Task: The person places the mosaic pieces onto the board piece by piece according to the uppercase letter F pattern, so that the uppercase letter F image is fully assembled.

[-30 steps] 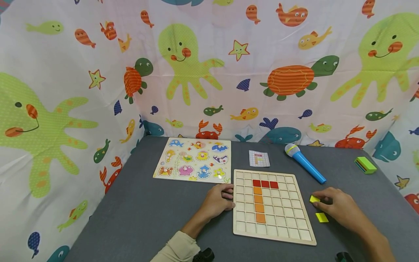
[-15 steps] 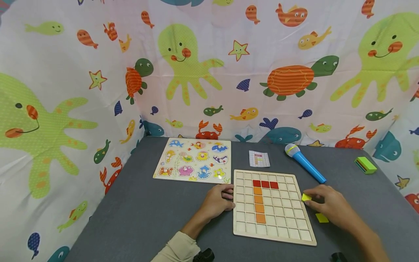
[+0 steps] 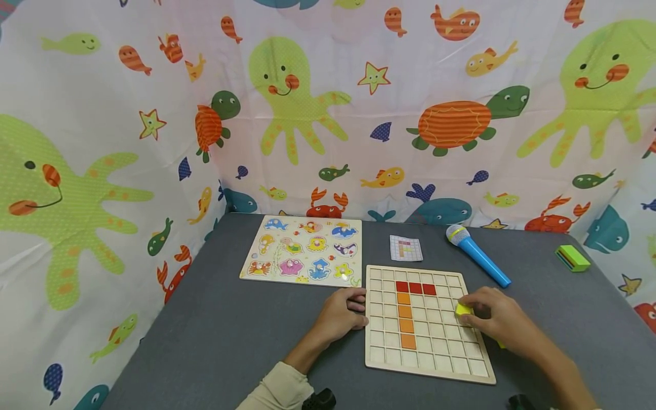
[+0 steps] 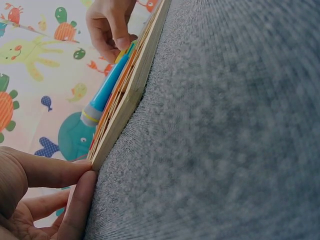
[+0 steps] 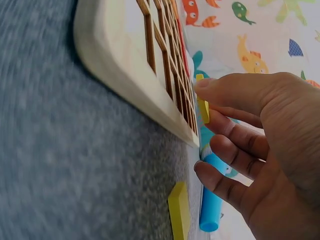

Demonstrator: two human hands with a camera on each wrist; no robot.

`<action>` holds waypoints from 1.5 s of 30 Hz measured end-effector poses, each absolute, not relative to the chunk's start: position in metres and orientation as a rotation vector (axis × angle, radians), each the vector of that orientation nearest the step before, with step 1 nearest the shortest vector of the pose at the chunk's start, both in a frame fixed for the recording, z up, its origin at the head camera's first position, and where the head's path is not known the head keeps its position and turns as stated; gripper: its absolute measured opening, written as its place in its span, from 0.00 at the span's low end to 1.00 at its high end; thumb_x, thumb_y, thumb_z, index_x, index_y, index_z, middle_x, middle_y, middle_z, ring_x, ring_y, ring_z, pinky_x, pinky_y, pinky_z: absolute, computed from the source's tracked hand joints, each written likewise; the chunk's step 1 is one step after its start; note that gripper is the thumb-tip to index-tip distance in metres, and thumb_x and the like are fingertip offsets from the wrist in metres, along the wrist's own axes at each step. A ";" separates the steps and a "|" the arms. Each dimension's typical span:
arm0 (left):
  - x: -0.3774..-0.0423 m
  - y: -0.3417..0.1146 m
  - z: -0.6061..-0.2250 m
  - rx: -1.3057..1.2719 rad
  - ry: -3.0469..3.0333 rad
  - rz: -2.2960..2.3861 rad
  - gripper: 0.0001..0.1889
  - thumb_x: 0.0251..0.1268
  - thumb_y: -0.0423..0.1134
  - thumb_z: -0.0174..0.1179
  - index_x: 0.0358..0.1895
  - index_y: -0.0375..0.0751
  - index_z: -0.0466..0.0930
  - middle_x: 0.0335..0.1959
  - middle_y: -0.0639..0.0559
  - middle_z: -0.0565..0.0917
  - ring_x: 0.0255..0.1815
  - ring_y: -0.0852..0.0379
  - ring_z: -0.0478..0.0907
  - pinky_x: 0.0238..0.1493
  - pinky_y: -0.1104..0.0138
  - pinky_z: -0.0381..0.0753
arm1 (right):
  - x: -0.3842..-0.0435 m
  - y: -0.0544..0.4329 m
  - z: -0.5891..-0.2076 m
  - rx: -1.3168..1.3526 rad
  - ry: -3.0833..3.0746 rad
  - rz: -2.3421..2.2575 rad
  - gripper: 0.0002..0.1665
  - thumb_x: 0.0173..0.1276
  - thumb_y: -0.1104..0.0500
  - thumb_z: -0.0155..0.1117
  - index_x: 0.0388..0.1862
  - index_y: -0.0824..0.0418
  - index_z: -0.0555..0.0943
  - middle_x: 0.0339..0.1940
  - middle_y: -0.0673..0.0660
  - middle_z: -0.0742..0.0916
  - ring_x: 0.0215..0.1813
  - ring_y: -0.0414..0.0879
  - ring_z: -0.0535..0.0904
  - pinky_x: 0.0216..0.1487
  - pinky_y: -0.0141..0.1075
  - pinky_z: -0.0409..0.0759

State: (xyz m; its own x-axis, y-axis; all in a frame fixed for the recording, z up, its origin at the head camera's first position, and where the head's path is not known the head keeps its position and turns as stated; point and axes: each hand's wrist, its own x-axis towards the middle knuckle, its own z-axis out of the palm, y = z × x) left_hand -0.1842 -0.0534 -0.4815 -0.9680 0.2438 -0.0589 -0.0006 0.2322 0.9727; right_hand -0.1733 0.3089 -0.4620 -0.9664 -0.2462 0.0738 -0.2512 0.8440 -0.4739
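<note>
My right hand pinches a small yellow square tile between thumb and finger, above the right side of a wooden grid board. In the right wrist view this tile stands on edge at the fingertips, with the other fingers loosely bent. My left hand rests thumb and fingertips against the board's left edge. Red tiles form a short row near the top of the grid, and orange tiles run down in a column below its left end. Another yellow tile lies beside the board, mostly hidden in the head view.
A printed pattern card and a blue toy microphone lie behind the board. The sea-animal puzzle is at the back left. A green block stack sits far right on the grey table. A patterned cloth hangs behind.
My right hand has carried the yellow tile leftward, from beside the board to above its right columns. The second yellow tile is now nearly covered by that hand. My left hand stays put.
</note>
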 end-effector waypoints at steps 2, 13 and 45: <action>-0.184 -0.053 -0.481 0.228 2.306 1.813 0.32 0.53 0.21 0.73 0.66 0.34 0.82 0.52 0.43 0.83 0.50 0.50 0.84 0.38 0.61 0.91 | -0.173 0.305 -0.462 0.423 -3.001 0.789 0.19 0.67 0.50 0.79 0.54 0.56 0.89 0.41 0.49 0.81 0.40 0.42 0.72 0.33 0.32 0.69; -0.185 -0.053 -0.481 0.214 2.304 1.808 0.32 0.53 0.21 0.73 0.66 0.35 0.82 0.52 0.44 0.84 0.50 0.51 0.84 0.38 0.62 0.91 | -0.175 0.286 -0.459 0.500 -2.988 0.823 0.16 0.67 0.52 0.79 0.51 0.54 0.89 0.45 0.47 0.84 0.43 0.42 0.75 0.36 0.32 0.76; -0.187 -0.053 -0.485 0.230 2.274 1.825 0.33 0.53 0.21 0.72 0.67 0.34 0.81 0.53 0.43 0.84 0.51 0.51 0.84 0.39 0.63 0.91 | -0.187 0.240 -0.452 0.702 -3.050 0.836 0.14 0.69 0.54 0.76 0.52 0.52 0.90 0.48 0.49 0.84 0.47 0.43 0.76 0.45 0.40 0.81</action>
State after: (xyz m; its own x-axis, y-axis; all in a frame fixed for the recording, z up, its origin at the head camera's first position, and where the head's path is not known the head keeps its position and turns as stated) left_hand -0.1871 -0.0535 -0.4850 -0.9644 0.2552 -0.0700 -0.0131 0.2180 0.9759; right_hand -0.1865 0.2402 -0.4522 -0.9016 -0.4321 0.0194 -0.3817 0.7736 -0.5058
